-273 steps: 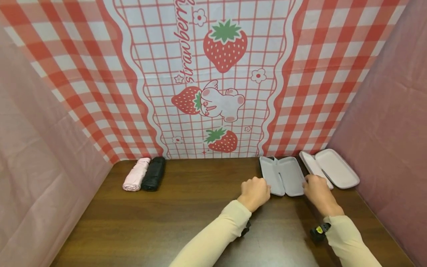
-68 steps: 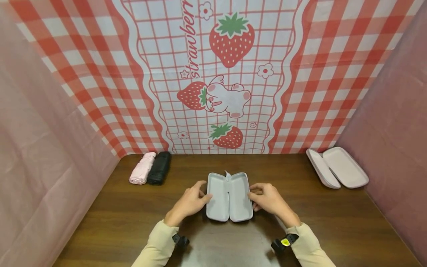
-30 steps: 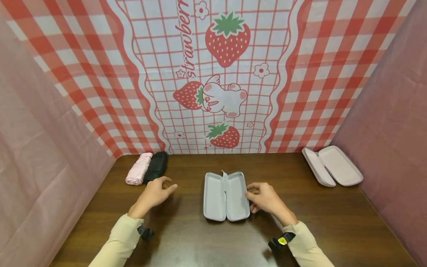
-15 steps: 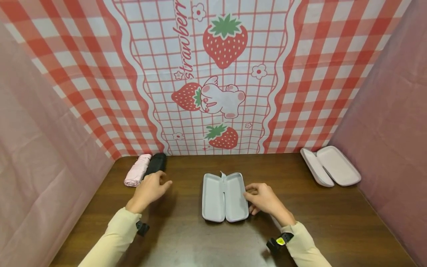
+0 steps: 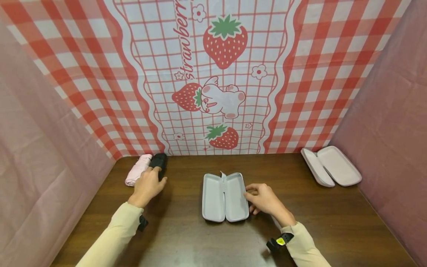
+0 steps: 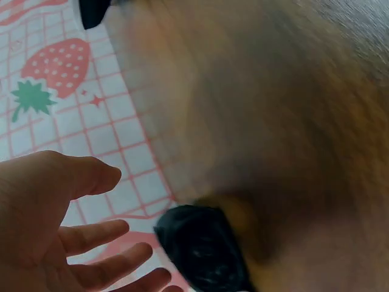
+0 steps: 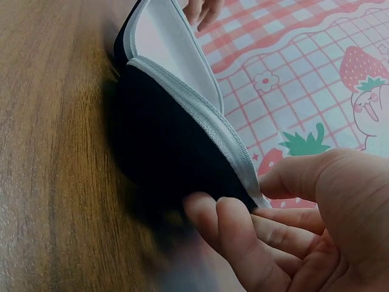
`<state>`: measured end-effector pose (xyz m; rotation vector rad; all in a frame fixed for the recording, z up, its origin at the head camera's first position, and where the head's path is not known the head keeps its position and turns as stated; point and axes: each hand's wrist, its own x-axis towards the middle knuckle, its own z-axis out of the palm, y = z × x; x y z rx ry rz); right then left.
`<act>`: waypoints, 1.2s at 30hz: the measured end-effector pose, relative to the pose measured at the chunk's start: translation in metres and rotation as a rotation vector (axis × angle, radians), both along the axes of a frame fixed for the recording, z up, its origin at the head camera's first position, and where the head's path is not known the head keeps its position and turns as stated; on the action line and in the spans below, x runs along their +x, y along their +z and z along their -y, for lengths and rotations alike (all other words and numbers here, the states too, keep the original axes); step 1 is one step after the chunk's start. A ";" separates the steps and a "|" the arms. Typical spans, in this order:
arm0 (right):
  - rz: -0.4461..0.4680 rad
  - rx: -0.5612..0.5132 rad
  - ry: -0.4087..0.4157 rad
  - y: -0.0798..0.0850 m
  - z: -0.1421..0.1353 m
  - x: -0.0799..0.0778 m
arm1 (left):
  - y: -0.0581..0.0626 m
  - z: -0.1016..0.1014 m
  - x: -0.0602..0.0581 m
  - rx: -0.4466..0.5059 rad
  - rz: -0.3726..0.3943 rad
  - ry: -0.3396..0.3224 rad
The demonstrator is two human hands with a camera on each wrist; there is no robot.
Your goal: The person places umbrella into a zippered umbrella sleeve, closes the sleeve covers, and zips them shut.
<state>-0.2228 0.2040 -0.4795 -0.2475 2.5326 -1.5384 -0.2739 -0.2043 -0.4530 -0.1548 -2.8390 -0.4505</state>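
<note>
The black roll (image 5: pixel 159 161) looks light and soft, best taken mid-length. Left hand (image 5: pixel 147 186) has a loose, empty grip; right hand (image 5: pixel 265 200) pinches the case (image 5: pixel 236 198)

The middle case (image 5: pixel 214 198) is grey inside, left roll (image 5: pixel 138 171) pink, right roll (image 5: pixel 158 162) black, backdrop (image 5: pixel 310 74) red-and-white checked.

Soft, even light fills the room. A pale shine sits on the front of the table (image 5: pixel 217 246), and a soft shadow lies beside the left sleeve (image 5: pixel 110 237). The left wrist view is mostly a brown smear. The right makes the case (image 7: pixel 173 131) look almost black.
</note>
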 end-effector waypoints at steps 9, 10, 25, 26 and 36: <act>-0.005 0.017 0.001 0.000 -0.001 -0.001 | -0.015 0.005 -0.005 -0.041 -0.033 0.022; -0.006 0.018 0.000 0.000 -0.001 -0.001 | -0.016 0.005 -0.006 -0.044 -0.046 0.014; -0.058 0.050 0.022 0.000 0.000 0.000 | -0.029 0.008 -0.014 -0.106 -0.032 -0.046; -0.058 0.049 0.022 0.000 0.000 0.000 | -0.030 0.009 -0.015 -0.110 -0.037 -0.046; -0.064 0.056 0.033 0.000 0.002 -0.001 | -0.035 0.009 -0.022 -0.201 -0.053 -0.018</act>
